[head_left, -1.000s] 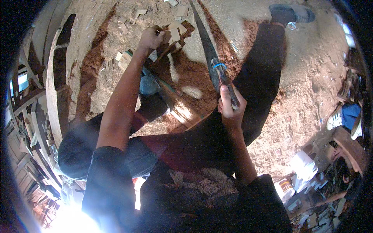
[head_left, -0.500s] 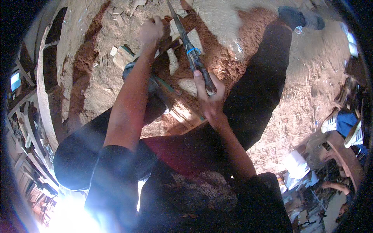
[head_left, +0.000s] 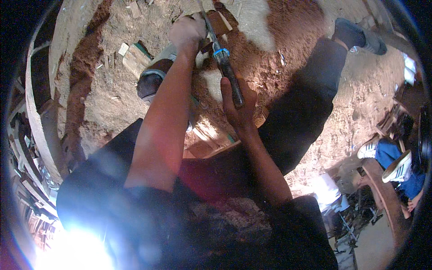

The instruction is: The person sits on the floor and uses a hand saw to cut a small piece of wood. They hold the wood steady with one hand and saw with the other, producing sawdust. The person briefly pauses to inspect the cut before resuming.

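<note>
My right hand [head_left: 240, 100] is closed round the dark handle of a long, narrow-bladed tool [head_left: 227, 67] with a blue band where the handle meets the blade. Its tapering blade points up and away, toward the far edge of the view. My left hand [head_left: 186, 32] is curled closed beside the blade, knuckles up. Next to its fingers lies a dark brown wooden piece [head_left: 220, 22]; whether the fingers grip it, I cannot make out. Below the left wrist, my left foot's dark shoe [head_left: 150, 83] rests on the ground.
Wood offcuts [head_left: 135, 60] and reddish sawdust [head_left: 292, 27] lie on the dirt floor. My right foot [head_left: 360, 36] is stretched out far right. Another person's striped shoes [head_left: 398, 167] and blue trousers show at the right, near a curved wooden piece [head_left: 382, 193]. Stacked timber stands at left.
My left hand has shifted right, closer to the tool's blade. The tool has turned slightly more upright in my right hand. The whole view has shifted a little.
</note>
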Demonstrator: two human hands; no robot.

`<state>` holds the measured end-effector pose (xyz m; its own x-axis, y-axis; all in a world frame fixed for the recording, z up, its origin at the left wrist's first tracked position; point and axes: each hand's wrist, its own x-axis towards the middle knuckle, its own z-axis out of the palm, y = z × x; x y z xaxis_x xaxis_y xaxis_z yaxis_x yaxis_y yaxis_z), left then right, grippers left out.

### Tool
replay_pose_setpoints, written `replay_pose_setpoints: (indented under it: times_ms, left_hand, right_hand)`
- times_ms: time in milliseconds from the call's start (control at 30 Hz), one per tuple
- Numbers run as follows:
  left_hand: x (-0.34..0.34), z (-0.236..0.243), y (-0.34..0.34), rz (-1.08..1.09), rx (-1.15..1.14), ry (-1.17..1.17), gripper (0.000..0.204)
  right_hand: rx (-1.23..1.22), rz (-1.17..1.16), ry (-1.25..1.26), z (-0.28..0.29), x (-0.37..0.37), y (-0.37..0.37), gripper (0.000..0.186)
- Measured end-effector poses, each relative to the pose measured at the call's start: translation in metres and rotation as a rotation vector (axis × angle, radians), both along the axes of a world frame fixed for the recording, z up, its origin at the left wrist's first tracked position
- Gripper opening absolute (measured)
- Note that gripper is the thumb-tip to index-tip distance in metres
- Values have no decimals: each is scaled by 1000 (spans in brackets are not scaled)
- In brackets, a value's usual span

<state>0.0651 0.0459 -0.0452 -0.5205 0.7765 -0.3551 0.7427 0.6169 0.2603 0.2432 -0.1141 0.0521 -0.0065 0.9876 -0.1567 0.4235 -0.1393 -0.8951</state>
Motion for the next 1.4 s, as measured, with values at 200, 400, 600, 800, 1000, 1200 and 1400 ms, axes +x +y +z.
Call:
replay_pose_setpoints:
  times_ms: [200,400,600,800,1000,1200,1400]
  left_hand:
    - [1,21,0,176,4,-40,61]
    - [-4,-12,0,67,41,-77,55]
    - [-5,10,-1,85,11,-85,53]
    - [4,13,-3,63,27,-79,49]
    - [2,30,-4,81,78,-34,48]
    - [-5,-11,-4,85,118,-107,49]
    - [-6,-13,1,162,120,-43,50]
  right_hand:
    - [183,58,-131,-26,7,-46,42]
    - [-49,99,-48,-3,5,-32,45]
    - [-46,129,-92,16,8,-35,37]
    - [-111,94,-111,0,7,-26,38]
    - [-131,-160,-126,18,-21,-31,36]
    - [-257,-34,-3,16,-16,-13,43]
    - [193,-125,-200,33,-46,-23,40]
